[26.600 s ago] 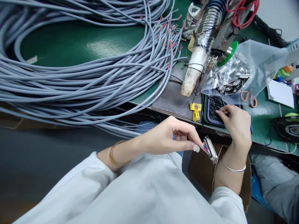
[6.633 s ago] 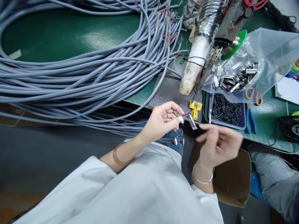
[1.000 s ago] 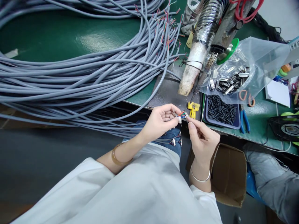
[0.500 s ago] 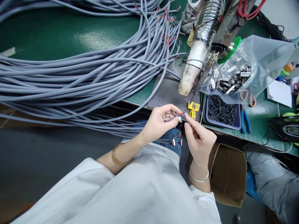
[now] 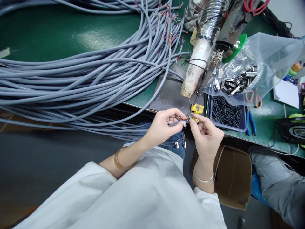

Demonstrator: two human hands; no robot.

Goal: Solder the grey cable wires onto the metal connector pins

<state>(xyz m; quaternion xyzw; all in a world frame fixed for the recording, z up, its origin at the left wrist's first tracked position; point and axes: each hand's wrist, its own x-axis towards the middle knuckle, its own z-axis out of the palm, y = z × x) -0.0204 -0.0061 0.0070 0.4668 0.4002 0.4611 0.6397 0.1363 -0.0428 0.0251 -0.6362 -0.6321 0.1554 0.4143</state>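
Head view: left hand (image 5: 165,123) clamps gray cable (image 5: 175,123) between thumb and finger. Wires (image 5: 185,119), thin, red-orange and blue, bridge both hands' fingertips. Right hand (image 5: 206,135) pinches wires' far end, exact grip partly hidden. Yellow clip (image 5: 196,108) just beyond right fingertips.

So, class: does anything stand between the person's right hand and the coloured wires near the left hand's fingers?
Nothing visible does: the right hand is right at the coloured wires. The yellow clip shows beyond them, not in between.
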